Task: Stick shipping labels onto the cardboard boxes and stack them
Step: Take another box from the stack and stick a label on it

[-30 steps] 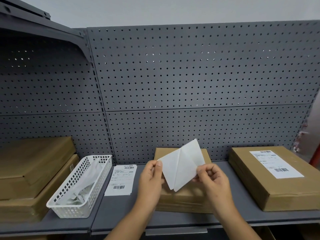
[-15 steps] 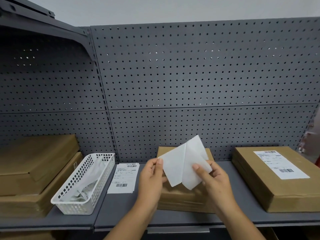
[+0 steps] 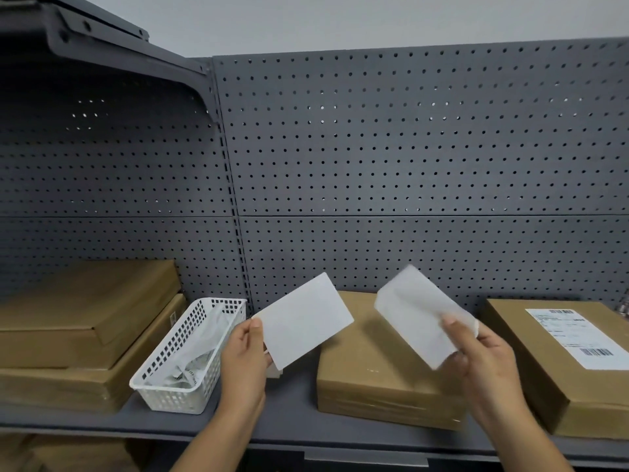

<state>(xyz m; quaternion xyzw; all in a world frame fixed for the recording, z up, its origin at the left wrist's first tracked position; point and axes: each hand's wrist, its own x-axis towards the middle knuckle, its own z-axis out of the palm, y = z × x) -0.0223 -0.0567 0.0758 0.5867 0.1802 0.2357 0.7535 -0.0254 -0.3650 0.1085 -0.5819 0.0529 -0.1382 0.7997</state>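
Partly blurred, right-hand sheet; loose label mostly behind left-hand sheet.

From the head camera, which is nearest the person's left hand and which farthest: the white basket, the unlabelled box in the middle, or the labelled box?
Measured from the left hand:
1. White basket, just to its left.
2. Middle unlabelled box, to its right.
3. Labelled box, far right, beyond the right hand.

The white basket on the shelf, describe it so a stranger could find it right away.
Start at the grey shelf below the pegboard. Left of the left hand, beside the stacked brown boxes, sits the basket. It is the only white plastic thing with latticed walls, and it holds crumpled paper.
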